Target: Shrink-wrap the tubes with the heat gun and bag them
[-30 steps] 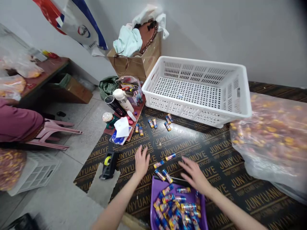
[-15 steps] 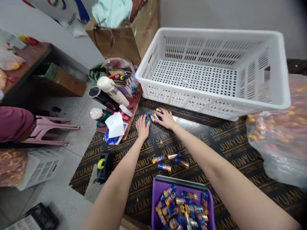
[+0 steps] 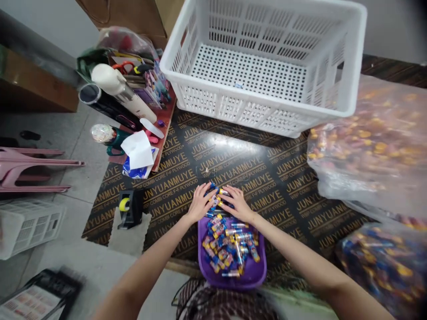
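Observation:
Several small tubes [image 3: 216, 202] with blue and yellow ends lie bunched on the tabletop by the far edge of a purple tray [image 3: 233, 283]. My left hand [image 3: 199, 202] rests at their left side, its fingers spread and touching them. From the right, my right hand [image 3: 236, 204] also touches the bunch, fingers stretched out and apart. Neither hand is wrapped round a tube. More tubes of the same look, jumbled in a heap [image 3: 230, 244], fill much of the tray, which sits at the table's near edge below my hands.
A large white plastic crate [image 3: 260, 109] stands at the back. Clear bags of small yellow-ended pieces [image 3: 363, 138] and blue-yellow pieces [image 3: 380, 262] lie on the right. Bottles [image 3: 116, 89] and a tape dispenser [image 3: 131, 211] stand left. A pink stool [image 3: 20, 169] is on the floor.
Both hands have come back from near the crate to the tray's far edge, with tubes gathered between them. The loose tubes on the tabletop are now bunched there. The camera view has shifted.

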Tool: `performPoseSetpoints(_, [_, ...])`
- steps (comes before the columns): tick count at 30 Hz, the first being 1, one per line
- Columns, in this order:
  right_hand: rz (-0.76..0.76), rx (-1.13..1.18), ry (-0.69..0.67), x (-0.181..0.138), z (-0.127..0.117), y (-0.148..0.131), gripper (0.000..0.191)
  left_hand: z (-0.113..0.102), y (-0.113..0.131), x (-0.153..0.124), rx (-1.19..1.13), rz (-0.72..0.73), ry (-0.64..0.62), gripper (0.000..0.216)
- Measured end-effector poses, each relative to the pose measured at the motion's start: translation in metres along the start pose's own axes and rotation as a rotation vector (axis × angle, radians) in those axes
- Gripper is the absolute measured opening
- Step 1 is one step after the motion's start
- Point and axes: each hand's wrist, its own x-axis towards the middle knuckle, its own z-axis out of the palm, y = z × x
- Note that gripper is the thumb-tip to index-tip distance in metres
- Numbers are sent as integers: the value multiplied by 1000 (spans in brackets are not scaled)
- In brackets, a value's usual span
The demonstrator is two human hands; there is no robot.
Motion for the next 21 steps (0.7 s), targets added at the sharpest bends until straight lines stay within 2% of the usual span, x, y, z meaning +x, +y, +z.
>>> performPoseSetpoints(2, [83,3,-36,-34,9,-25,47,7,17,-17,-39,6,-57,46])
performPoseSetpoints(5, [158,-42,-103,-70,12,-60,50,7,39,-27,-53,62,-171,50])
performPoseSetpoints(8, [113,-78,-134,-97,4,-87,50,1,55,-31,-30,117,-287,52])
performPoseSetpoints(10, [98,-82,-89,-119,-2,-99,46,-3,63,-34,-1,137,-341,53])
performPoseSetpoints(11, [160,-89,-18,-132,-3,-103,44,-4,66,-36,17,148,-357,53])
performPoseSetpoints(12, [286,-100,84,-147,-2,-106,43,-5,68,-39,36,162,-367,54])
performPoseSetpoints(14, [655,-78,308,-177,5,-109,50,-6,71,-44,73,194,-370,54])
performPoseSetpoints(15, [820,-13,372,-191,12,-108,58,-5,71,-46,90,209,-364,54])
performPoseSetpoints(16, [930,103,386,-203,19,-108,67,-4,70,-47,105,221,-355,54])
performPoseSetpoints(18, [1051,425,347,-220,34,-107,76,-1,68,-49,125,238,-339,52])
performPoseSetpoints(21, [1123,835,352,-229,51,-111,71,2,66,-50,125,273,-336,48])
